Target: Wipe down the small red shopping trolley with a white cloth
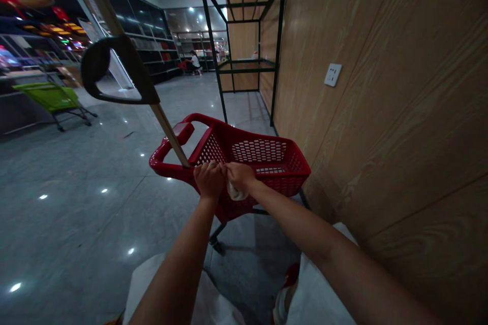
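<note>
A red plastic shopping cart [263,134] with a perforated basket stands in front of me. My left hand [209,179] is closed at the cart's near rim, its fingers meeting those of my right hand. Between them is a pale, bunched cloth [237,193], hanging down from my right hand [240,176], which is closed on it. A tan pole [168,129] with a black loop-shaped piece [125,71] slants up to the left from the cart's handle end, just beside my left hand. How its lower end is fixed cannot be seen.
A wood-panelled wall [366,127] with a white socket [333,75] runs close on the right. Beyond the cart stands a dark metal rack [247,70]. A green cart [51,96] is at far left. Another person [195,61] crouches in the distance on the shiny grey floor [99,213].
</note>
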The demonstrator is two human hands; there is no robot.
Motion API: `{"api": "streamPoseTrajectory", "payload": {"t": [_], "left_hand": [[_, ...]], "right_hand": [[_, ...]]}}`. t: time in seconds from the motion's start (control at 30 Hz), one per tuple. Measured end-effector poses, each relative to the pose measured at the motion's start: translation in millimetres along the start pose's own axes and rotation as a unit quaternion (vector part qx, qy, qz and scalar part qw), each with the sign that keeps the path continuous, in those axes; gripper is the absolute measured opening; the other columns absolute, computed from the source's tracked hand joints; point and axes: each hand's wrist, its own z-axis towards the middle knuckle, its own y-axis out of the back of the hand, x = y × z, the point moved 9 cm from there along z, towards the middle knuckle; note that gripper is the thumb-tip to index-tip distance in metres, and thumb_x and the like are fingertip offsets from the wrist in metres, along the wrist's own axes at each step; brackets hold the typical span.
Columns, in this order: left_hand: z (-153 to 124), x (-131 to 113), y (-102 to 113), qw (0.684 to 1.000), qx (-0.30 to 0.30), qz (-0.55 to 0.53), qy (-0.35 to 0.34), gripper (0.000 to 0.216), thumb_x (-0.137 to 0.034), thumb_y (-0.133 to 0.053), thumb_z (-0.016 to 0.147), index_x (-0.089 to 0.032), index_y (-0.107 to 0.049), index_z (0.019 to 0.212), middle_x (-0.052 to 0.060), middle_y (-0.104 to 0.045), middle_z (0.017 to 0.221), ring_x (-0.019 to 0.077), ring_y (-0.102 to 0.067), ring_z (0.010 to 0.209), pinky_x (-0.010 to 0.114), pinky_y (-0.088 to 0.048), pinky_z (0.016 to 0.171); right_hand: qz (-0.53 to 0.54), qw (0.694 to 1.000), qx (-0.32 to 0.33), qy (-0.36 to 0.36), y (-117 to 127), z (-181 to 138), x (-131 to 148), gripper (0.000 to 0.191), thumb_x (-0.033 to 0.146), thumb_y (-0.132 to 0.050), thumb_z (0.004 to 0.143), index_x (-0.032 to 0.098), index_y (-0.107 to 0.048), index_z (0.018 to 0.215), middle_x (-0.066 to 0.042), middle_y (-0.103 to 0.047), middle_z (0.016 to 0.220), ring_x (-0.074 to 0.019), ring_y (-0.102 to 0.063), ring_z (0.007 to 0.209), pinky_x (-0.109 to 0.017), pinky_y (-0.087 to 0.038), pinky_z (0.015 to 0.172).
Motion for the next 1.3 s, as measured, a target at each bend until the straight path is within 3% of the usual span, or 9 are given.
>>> {"api": "streamPoseTrajectory", "payload": {"t": [0.1,0.17,0.47,0.57,0.67,0.87,0.97,1.1,1.3], "left_hand": [[-1,3,0,0.999,-0.001,0.029,-0.018,0.034,-0.03,-0.042,0.089,-0.022,-0.057,0.06,0.005,-0.063,0.073,0.021,-0.051,0.077,0.041,-0.028,0.081],[-1,4,0,0.998,-0.007,0.046,-0.036,0.034,-0.03,-0.042,0.089,-0.022,-0.056,0.059,0.005,-0.063,0.073,0.0203,-0.051,0.075,0.04,-0.028,0.08],[3,7,1,0.999,-0.012,0.026,-0.025,0.037,-0.029,-0.042,0.088,-0.022,-0.051,0.052,0.003,-0.06,0.068,0.0192,-0.047,0.071,0.04,-0.027,0.078],[3,4,0,1.0,-0.013,0.006,-0.013,0.037,-0.029,-0.043,0.087,-0.022,-0.05,0.052,0.004,-0.059,0.066,0.0194,-0.048,0.071,0.04,-0.027,0.079],[1,-4,2,0.999,-0.031,0.011,-0.019,0.035,-0.028,-0.042,0.087,-0.023,-0.052,0.053,0.004,-0.059,0.066,0.0203,-0.048,0.071,0.041,-0.027,0.08],[-4,-12,3,0.998,-0.038,0.047,-0.035,0.035,-0.028,-0.04,0.089,-0.022,-0.057,0.059,0.005,-0.064,0.072,0.0209,-0.051,0.075,0.041,-0.028,0.081],[-5,-9,3,0.997,-0.032,0.055,-0.047,0.034,-0.029,-0.039,0.091,-0.023,-0.058,0.063,0.005,-0.065,0.076,0.0208,-0.052,0.077,0.04,-0.028,0.082],[-5,-3,1,0.997,-0.013,0.055,-0.052,0.034,-0.03,-0.04,0.09,-0.023,-0.057,0.062,0.004,-0.064,0.074,0.0201,-0.051,0.075,0.04,-0.027,0.081],[-2,1,-1,0.999,-0.002,0.024,-0.035,0.034,-0.029,-0.043,0.088,-0.023,-0.055,0.058,0.004,-0.063,0.074,0.0201,-0.05,0.075,0.041,-0.027,0.08]], "right_hand": [[0.026,0.999,0.007,0.045,-2,-2,3,0.031,0.035,-0.037,0.099,0.022,-0.065,0.103,-0.003,-0.067,0.103,-0.0152,-0.061,0.091,-0.024,-0.041,0.075],[0.036,0.997,0.011,0.071,0,-13,-10,0.033,0.039,-0.037,0.099,0.022,-0.064,0.105,-0.003,-0.066,0.105,-0.0142,-0.061,0.093,-0.023,-0.041,0.076],[-0.072,0.997,0.006,-0.017,41,-95,-170,0.032,0.034,-0.038,0.099,0.021,-0.065,0.109,-0.005,-0.067,0.11,-0.0178,-0.059,0.104,-0.033,-0.036,0.098],[-0.071,0.996,0.006,-0.062,50,-107,-194,0.035,0.03,-0.034,0.099,0.02,-0.066,0.109,-0.005,-0.068,0.109,-0.0165,-0.06,0.101,-0.029,-0.041,0.092],[-0.059,0.996,0.002,-0.067,44,-93,-169,0.037,0.027,-0.031,0.1,0.019,-0.066,0.109,-0.006,-0.067,0.108,-0.0158,-0.061,0.1,-0.026,-0.043,0.088],[-0.025,0.997,-0.011,0.078,7,-27,-24,0.034,0.02,-0.036,0.098,0.015,-0.057,0.124,-0.009,-0.063,0.118,-0.0173,-0.058,0.106,-0.028,-0.042,0.094],[-0.007,0.992,-0.014,0.121,-3,-8,15,0.029,0.02,-0.039,0.097,0.013,-0.06,0.116,-0.01,-0.063,0.115,-0.0179,-0.058,0.104,-0.028,-0.043,0.093],[0.009,0.987,0.0,0.162,-3,-16,3,0.03,0.029,-0.048,0.095,0.015,-0.057,0.12,-0.009,-0.061,0.119,-0.0175,-0.057,0.108,-0.026,-0.043,0.092],[-0.057,0.995,0.058,0.064,18,-66,-107,0.033,0.038,-0.05,0.093,0.019,-0.06,0.119,-0.008,-0.063,0.115,-0.0174,-0.059,0.103,-0.026,-0.043,0.086]]}}
